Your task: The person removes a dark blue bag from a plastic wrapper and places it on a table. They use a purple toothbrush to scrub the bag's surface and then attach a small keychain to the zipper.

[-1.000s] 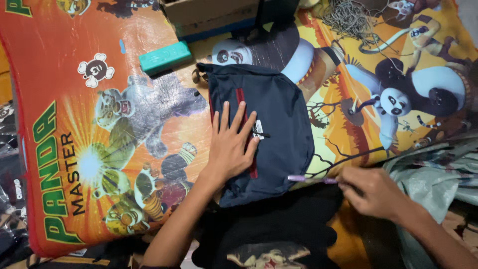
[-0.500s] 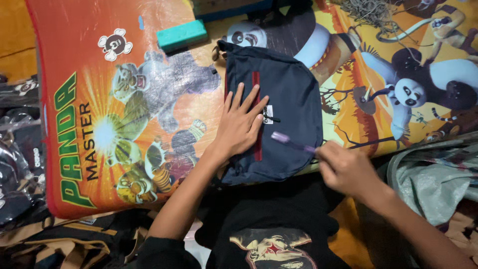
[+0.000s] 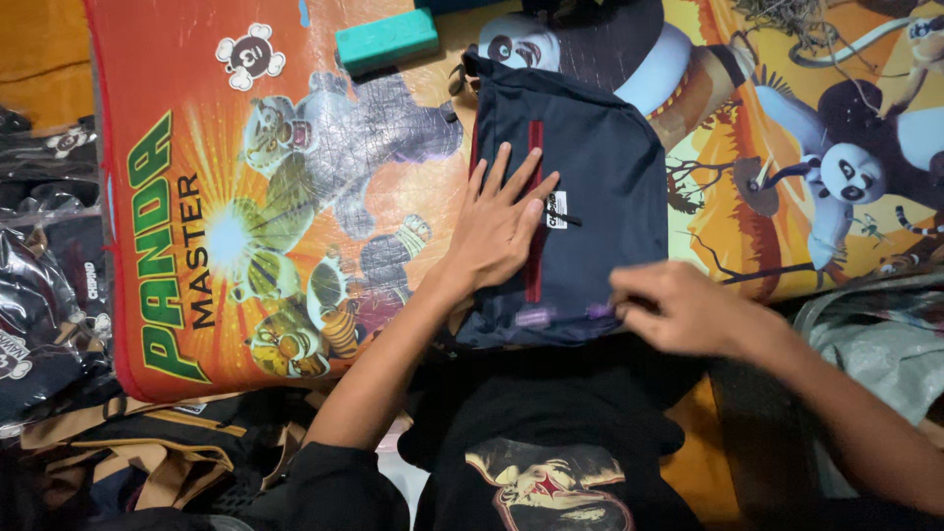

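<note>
1. Under me lies a bright cartoon-printed mat (image 3: 295, 197), orange and yellow. A teal block (image 3: 386, 40) sits at its far edge, and bagged dark goods (image 3: 44, 285) are piled off to my left.
2. The navy bag (image 3: 600, 177) lies flat on the mat straight ahead of me. Its long axis runs away from my body, with a red zip stripe (image 3: 534, 265) down its middle.
3. My left hand (image 3: 503, 224) rests palm-down on the bag, fingers spread wide across the stripe; it grips nothing and only presses the fabric flat.
4. My right hand (image 3: 678, 310) is at the bag's near edge, to the right of the stripe. The fingers are curled in by a small purple thing (image 3: 598, 311). The hand is blurred, so I cannot tell whether it pinches that or the hem.
5. The left hand is the one fully on the bag; the right only meets its near rim.
6. Half a second ago my right hand held a thin purple stick up over the bag's right side. Now the hand has dropped to the near edge. The left has stayed put.
</note>
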